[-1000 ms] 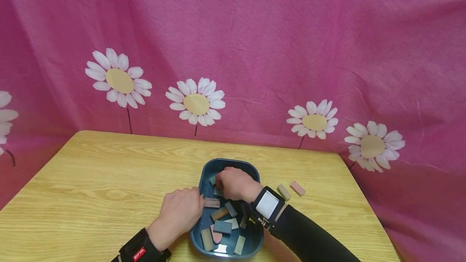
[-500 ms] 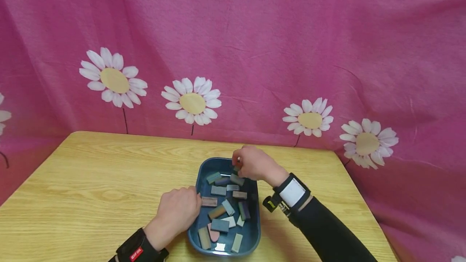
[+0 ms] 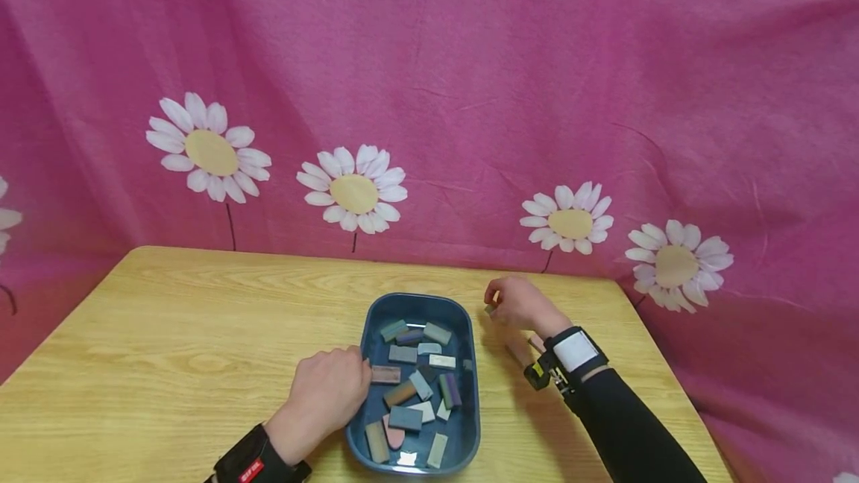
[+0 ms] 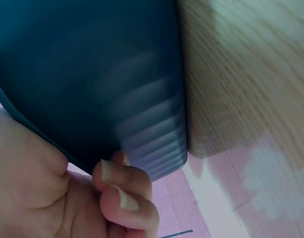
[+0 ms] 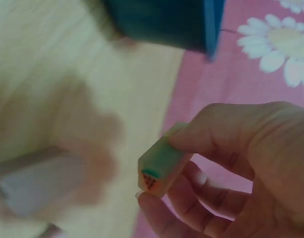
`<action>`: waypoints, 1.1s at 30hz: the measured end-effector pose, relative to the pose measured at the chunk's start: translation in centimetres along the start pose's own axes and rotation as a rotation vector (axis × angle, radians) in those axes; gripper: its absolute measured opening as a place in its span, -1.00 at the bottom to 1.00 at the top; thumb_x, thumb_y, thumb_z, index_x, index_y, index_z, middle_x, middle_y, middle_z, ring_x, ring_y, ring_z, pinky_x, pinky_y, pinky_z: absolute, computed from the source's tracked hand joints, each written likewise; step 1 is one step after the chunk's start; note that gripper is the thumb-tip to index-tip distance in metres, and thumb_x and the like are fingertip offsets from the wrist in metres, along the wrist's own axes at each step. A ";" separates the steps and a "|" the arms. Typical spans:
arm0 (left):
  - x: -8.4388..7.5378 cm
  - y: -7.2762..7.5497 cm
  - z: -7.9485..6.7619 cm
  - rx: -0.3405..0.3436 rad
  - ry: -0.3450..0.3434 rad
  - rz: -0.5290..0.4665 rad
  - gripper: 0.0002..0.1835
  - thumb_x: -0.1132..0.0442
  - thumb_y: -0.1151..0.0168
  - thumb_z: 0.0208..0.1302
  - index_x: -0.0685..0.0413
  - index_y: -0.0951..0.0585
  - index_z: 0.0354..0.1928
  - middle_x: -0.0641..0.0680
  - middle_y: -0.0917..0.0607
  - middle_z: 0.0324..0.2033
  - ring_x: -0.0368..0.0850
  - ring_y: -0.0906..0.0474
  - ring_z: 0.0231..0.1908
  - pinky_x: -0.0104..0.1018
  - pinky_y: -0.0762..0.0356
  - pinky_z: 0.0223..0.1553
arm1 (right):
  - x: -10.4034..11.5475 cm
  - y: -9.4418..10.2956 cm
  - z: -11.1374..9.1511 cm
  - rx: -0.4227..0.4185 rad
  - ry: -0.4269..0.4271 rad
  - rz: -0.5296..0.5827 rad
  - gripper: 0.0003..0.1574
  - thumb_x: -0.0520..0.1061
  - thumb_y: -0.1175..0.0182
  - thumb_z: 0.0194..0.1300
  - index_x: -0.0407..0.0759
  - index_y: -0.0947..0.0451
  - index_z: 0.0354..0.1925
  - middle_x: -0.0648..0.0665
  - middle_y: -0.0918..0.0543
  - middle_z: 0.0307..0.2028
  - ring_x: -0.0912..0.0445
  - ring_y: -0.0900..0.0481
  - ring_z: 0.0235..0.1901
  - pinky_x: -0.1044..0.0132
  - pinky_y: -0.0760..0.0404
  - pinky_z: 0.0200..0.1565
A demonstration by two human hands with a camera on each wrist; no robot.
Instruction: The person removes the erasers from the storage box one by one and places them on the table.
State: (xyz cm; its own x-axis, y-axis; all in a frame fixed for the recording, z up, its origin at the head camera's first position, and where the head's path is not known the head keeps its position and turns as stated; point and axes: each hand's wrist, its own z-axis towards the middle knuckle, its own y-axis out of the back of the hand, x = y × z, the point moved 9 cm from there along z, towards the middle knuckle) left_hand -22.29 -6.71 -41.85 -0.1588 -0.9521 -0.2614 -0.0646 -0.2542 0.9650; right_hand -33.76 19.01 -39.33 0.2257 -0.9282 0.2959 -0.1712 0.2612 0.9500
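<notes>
A dark blue plastic basin point(image 3: 357, 444) stands on the table with several small rectangular blocks inside, in green, grey, white, brown and purple. My left hand point(image 3: 329, 386) grips its left rim; the left wrist view shows fingers point(image 4: 129, 201) curled against the outer wall. To the right of the basin, above the table, my right hand point(image 3: 526, 308) pinches a small green block point(image 5: 164, 161) between thumb and fingers. That block's end bears a red and green print, like a strawberry.
A pinkish block point(image 3: 536, 343) lies on the table, partly hidden by the right wrist. Blurred in the right wrist view is a pale greyish block point(image 5: 43, 181) on the wood. Behind the table point(image 3: 221, 334) hangs a pink cloth point(image 3: 456, 95) with daisies.
My right hand has come up out of the basin and moved right, past its rim, carrying the green block. My left hand keeps its hold on the rim.
</notes>
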 end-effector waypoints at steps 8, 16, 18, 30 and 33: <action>0.0 -0.3 -0.1 0.006 0.007 -0.012 -0.64 0.04 -0.01 0.41 0.17 -0.56 -0.39 -0.01 -0.37 -0.70 -0.13 -0.33 -0.70 -0.30 -0.18 -0.67 | -1.4 -1.9 -0.2 0.004 -0.023 0.007 -0.79 -0.31 -0.33 0.02 -0.14 -0.65 -0.29 -0.08 -0.55 -0.45 0.05 -0.45 -0.40 0.17 -0.47 -0.27; 0.1 -0.2 0.1 0.005 0.010 -0.011 -0.63 0.03 -0.01 0.41 0.18 -0.57 -0.38 -0.01 -0.37 -0.70 -0.13 -0.33 -0.70 -0.30 -0.19 -0.66 | -1.7 -2.6 -0.3 0.019 -0.039 -0.007 -0.76 -0.33 -0.33 -0.02 -0.12 -0.63 -0.31 -0.06 -0.57 -0.45 0.06 -0.46 -0.41 0.19 -0.50 -0.29; 0.2 -0.1 0.1 0.000 0.007 -0.011 -0.64 0.04 -0.01 0.41 0.18 -0.57 -0.39 -0.01 -0.37 -0.70 -0.14 -0.33 -0.70 -0.31 -0.19 -0.67 | -1.7 -2.3 -0.3 0.016 -0.050 -0.006 -0.75 -0.28 -0.34 0.00 -0.13 -0.64 -0.25 -0.08 -0.57 -0.44 0.06 -0.47 -0.41 0.17 -0.50 -0.29; 0.1 0.1 -0.1 -0.029 -0.019 0.006 -0.65 0.06 -0.02 0.41 0.17 -0.55 -0.43 -0.01 -0.36 -0.70 -0.13 -0.32 -0.69 -0.30 -0.20 -0.67 | 5.1 2.8 -0.9 -0.069 0.094 0.000 -0.60 -0.16 -0.40 0.04 -0.12 -0.64 -0.09 -0.17 -0.65 -0.23 -0.01 -0.56 -0.22 0.04 -0.61 -0.14; 0.0 0.2 -0.1 -0.040 -0.025 0.008 -0.65 0.07 -0.02 0.40 0.16 -0.54 -0.46 -0.01 -0.36 -0.70 -0.12 -0.32 -0.70 -0.29 -0.21 -0.68 | 7.5 3.1 -1.5 -0.063 0.128 -0.003 -0.59 -0.15 -0.41 0.04 -0.11 -0.64 -0.07 -0.16 -0.65 -0.21 0.01 -0.55 -0.20 0.07 -0.61 -0.16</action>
State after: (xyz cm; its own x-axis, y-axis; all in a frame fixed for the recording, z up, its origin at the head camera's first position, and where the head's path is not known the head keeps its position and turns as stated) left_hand -22.18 -6.82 -41.67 -0.1840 -0.9496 -0.2537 -0.0238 -0.2537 0.9670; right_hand -31.17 13.30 -33.99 0.3469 -0.8887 0.2998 -0.1110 0.2785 0.9540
